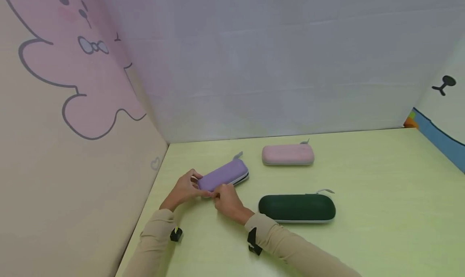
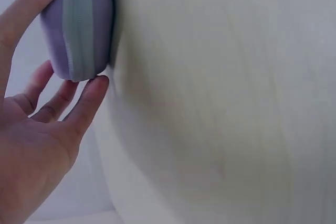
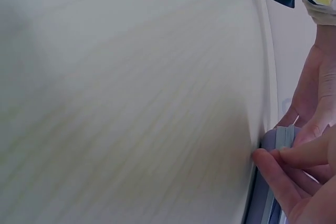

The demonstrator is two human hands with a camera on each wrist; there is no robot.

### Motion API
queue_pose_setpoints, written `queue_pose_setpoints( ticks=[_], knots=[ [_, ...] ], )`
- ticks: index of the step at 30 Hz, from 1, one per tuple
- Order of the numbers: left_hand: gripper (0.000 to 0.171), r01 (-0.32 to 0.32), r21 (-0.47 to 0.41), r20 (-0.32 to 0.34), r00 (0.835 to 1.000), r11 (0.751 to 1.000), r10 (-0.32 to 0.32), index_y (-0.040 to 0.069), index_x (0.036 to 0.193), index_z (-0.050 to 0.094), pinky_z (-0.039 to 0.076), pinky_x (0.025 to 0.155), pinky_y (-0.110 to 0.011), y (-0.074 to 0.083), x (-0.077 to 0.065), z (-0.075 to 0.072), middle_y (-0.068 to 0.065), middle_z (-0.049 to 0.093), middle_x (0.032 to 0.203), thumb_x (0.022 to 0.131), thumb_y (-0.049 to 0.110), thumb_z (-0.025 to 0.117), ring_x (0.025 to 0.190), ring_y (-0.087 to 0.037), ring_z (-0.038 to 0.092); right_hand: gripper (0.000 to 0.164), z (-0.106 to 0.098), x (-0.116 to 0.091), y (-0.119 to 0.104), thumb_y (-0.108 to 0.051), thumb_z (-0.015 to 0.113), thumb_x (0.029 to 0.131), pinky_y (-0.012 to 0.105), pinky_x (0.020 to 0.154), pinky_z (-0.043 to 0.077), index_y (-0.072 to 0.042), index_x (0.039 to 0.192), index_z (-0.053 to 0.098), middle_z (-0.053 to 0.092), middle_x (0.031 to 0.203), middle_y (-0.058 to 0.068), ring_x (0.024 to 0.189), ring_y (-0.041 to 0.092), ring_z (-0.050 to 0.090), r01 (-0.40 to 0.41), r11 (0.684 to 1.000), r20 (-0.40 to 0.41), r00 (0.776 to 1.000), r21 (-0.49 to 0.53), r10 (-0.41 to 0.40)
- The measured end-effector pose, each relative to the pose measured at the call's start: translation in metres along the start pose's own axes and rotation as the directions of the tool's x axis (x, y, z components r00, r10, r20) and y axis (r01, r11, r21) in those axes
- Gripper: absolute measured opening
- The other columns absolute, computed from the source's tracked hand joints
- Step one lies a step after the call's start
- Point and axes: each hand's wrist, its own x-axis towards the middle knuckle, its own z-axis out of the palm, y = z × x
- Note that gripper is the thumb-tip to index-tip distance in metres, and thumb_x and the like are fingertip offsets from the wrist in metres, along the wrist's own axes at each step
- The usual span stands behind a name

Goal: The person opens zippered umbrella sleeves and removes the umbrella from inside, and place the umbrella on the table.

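A purple zippered case (image 1: 222, 176) lies slantwise on the table at the left, a grey strap loop at its back. My left hand (image 1: 186, 190) grips its left end, thumb at the front and fingers round the end. In the left wrist view the grey zipper band (image 2: 80, 24) runs along the case's side between thumb and fingers. Thumb and forefinger of my right hand (image 1: 228, 202) pinch the zipper pull on the front side near the left end; the fingers hide the pull. Toward the right end, a dark gap shows along the zipper.
Behind and to the right lies a pink case (image 1: 288, 154). A longer dark green case (image 1: 297, 208) with a grey strap lies close to the right forearm. A wall (image 1: 290, 67) stands along the table's back edge, another (image 1: 91, 188) along its left.
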Motion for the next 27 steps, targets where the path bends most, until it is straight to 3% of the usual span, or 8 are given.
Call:
queue_pose_setpoints(
  ticks=[6,10,13,20,27],
  knots=[
    [0.067,-0.032,-0.022,0.017,0.999,0.999,0.032,0.012,0.104,0.056,0.051,0.078,-0.035,0.005,0.002,-0.006,-0.006,0.058,0.111,0.054,0.037,0.092,0.101,-0.025,0.061,0.021,-0.001,0.003,-0.001,0.015,0.059,0.071,0.017,0.053,0.033,-0.002,0.066,0.070,0.056,0.057,-0.003,0.055,0.004,0.037,-0.046,0.999,-0.030,0.998,0.016,0.047],
    [0.066,-0.051,0.001,0.016,0.999,0.999,0.051,0.014,0.104,0.058,0.050,0.075,-0.033,0.003,0.001,-0.006,-0.004,0.060,0.105,0.053,0.039,0.092,0.092,-0.021,0.062,0.031,-0.001,0.001,-0.002,0.017,0.056,0.068,0.019,0.049,0.024,-0.009,0.050,0.053,0.035,0.049,-0.009,0.051,0.005,0.027,-0.069,0.998,-0.025,0.997,0.011,0.069],
    [0.065,-0.061,0.021,0.012,0.998,0.998,0.061,0.015,0.102,0.058,0.049,0.070,-0.032,0.002,0.000,-0.004,-0.003,0.061,0.100,0.052,0.039,0.092,0.085,-0.019,0.060,0.038,0.000,-0.001,-0.003,0.017,0.054,0.066,0.020,0.048,0.019,-0.013,0.047,0.041,0.024,0.048,-0.010,0.049,0.005,0.022,-0.077,0.997,-0.012,0.997,0.014,0.077],
    [0.067,-0.065,0.090,-0.046,0.997,0.994,0.069,0.014,0.096,0.057,0.045,0.067,-0.030,0.001,-0.001,0.001,-0.002,0.059,0.088,0.048,0.044,0.093,0.081,-0.017,0.054,0.034,0.000,-0.007,-0.003,0.015,0.057,0.068,0.016,0.047,0.025,-0.012,0.048,0.052,0.034,0.048,-0.013,0.050,0.003,0.029,-0.035,0.999,-0.040,0.999,0.010,0.035],
    [0.068,-0.053,0.101,-0.077,0.995,0.993,0.061,0.009,0.096,0.057,0.045,0.066,-0.029,0.009,-0.001,0.005,-0.004,0.059,0.086,0.048,0.041,0.094,0.078,-0.017,0.054,0.026,-0.002,-0.008,-0.004,0.014,0.059,0.068,0.015,0.048,0.032,-0.006,0.054,0.065,0.050,0.051,-0.009,0.053,0.002,0.036,0.011,0.999,-0.054,0.998,-0.045,-0.013]
  ],
)
